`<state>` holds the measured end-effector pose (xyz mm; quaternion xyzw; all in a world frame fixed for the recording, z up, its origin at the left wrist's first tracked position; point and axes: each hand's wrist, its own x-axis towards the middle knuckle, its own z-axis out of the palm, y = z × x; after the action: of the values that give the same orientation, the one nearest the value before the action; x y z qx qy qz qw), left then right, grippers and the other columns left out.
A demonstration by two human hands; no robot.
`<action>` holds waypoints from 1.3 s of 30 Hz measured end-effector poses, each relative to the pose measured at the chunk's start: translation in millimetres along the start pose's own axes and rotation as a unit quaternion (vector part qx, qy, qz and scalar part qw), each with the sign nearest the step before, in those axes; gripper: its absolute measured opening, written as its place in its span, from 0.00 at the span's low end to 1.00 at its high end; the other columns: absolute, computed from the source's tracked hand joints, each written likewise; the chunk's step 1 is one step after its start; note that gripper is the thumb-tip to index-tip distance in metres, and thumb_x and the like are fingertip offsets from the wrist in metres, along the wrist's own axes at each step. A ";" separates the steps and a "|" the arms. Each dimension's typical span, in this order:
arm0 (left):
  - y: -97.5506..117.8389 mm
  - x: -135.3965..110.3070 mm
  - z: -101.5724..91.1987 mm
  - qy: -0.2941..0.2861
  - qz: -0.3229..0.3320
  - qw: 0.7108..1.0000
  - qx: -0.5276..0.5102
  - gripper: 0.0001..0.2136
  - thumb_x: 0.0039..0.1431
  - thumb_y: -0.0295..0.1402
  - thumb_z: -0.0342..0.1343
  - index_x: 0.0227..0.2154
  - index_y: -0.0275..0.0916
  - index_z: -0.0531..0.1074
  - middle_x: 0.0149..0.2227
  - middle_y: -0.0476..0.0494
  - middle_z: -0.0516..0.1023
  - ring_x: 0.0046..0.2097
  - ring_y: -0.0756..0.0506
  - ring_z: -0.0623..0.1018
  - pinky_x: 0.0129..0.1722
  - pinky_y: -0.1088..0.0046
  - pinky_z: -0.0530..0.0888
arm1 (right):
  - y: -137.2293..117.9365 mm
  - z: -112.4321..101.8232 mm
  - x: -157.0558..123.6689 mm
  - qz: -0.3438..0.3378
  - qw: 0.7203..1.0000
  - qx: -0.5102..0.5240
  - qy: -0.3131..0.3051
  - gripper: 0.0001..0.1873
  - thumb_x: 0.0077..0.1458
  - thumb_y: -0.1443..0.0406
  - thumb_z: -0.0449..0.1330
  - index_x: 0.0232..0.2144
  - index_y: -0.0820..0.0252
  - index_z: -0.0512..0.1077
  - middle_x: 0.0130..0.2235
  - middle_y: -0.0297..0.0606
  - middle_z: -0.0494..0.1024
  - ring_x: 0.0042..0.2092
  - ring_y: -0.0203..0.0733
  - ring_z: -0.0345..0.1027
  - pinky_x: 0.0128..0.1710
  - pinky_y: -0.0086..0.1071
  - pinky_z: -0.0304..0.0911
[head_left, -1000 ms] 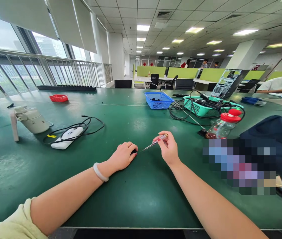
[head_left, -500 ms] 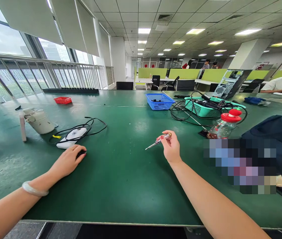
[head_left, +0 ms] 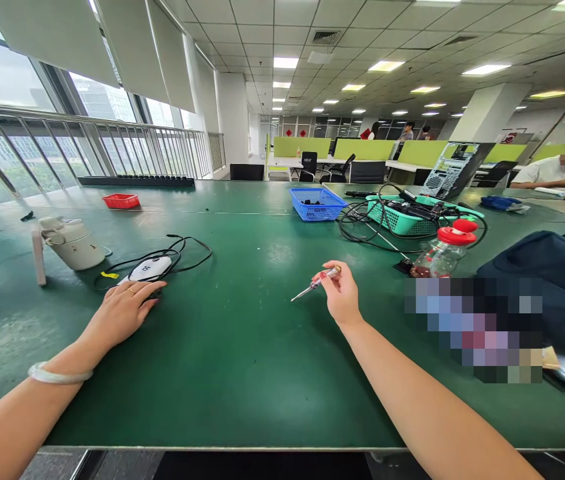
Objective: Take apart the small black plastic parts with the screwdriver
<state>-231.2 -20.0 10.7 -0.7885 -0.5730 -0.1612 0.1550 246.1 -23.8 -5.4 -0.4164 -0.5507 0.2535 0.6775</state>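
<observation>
My right hand [head_left: 341, 293] pinches a small screwdriver [head_left: 315, 283] with a clear reddish handle, its metal tip pointing left above the green table [head_left: 242, 347]. My left hand [head_left: 125, 308] rests palm-down on the table at the left, fingers stretched forward over a small dark object that is mostly hidden under the fingertips. Just beyond those fingers lies a white device [head_left: 148, 269] with a black cable [head_left: 182, 250] looped around it. A pale bangle sits on my left wrist.
A cream kettle-like jug [head_left: 73, 243] stands at the left, a red tray [head_left: 121, 200] farther back. A blue basket [head_left: 317, 202], a teal basket with cables [head_left: 402, 215], a red-capped bottle [head_left: 445, 250] and a dark bag [head_left: 547, 280] lie to the right. People sit at far desks.
My left hand slid from beside the screwdriver tip far to the left, carrying a small dark object toward the white device. My right hand kept the screwdriver nearly still.
</observation>
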 end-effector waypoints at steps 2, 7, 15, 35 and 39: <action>-0.5 -0.7 -1.9 0.008 -0.015 1.000 0.005 0.24 0.66 0.42 0.38 0.57 0.47 0.73 0.51 0.36 0.77 0.52 0.36 0.75 0.55 0.53 0.68 | -0.5 -0.1 -0.1 0.003 1.000 0.000 -0.005 0.14 0.56 0.55 0.62 0.40 0.54 0.66 0.30 0.34 0.79 0.35 0.44 0.78 0.42 0.43 0.73; -7.9 0.1 -0.8 -0.004 -0.033 0.999 0.007 0.25 0.66 0.42 0.35 0.51 0.44 0.76 0.49 0.35 0.76 0.51 0.35 0.75 0.54 0.52 0.69 | -2.0 0.4 -0.4 0.000 1.000 -0.007 -0.015 0.14 0.56 0.55 0.62 0.40 0.53 0.66 0.30 0.34 0.79 0.34 0.44 0.77 0.42 0.44 0.73; -19.6 0.6 1.3 0.028 -0.085 0.996 -0.018 0.25 0.59 0.52 0.40 0.44 0.39 0.73 0.43 0.32 0.79 0.51 0.32 0.76 0.53 0.52 0.71 | -3.4 0.9 -1.2 0.005 1.000 -0.009 -0.029 0.12 0.58 0.55 0.60 0.40 0.53 0.66 0.30 0.34 0.78 0.35 0.44 0.77 0.42 0.44 0.74; -46.0 -9.7 -7.7 -0.009 -0.142 0.974 -0.178 0.21 0.52 0.50 0.49 0.43 0.43 0.72 0.52 0.37 0.79 0.47 0.37 0.80 0.54 0.55 0.75 | -4.1 3.2 -4.2 0.007 0.998 -0.041 -0.050 0.14 0.58 0.53 0.61 0.41 0.53 0.66 0.31 0.33 0.78 0.35 0.44 0.77 0.42 0.44 0.73; -44.6 -9.3 -7.3 -0.013 -0.116 0.974 -0.193 0.22 0.53 0.54 0.49 0.40 0.42 0.73 0.53 0.36 0.78 0.53 0.38 0.78 0.57 0.57 0.74 | -4.5 3.4 -4.8 0.006 0.998 -0.033 -0.053 0.14 0.57 0.54 0.61 0.40 0.53 0.66 0.30 0.33 0.78 0.35 0.44 0.77 0.42 0.44 0.72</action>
<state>-277.0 -17.9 15.9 -0.7340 -0.6202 -0.2753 -0.0274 241.0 -29.1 -4.1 -0.4273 -0.5918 0.2610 0.6317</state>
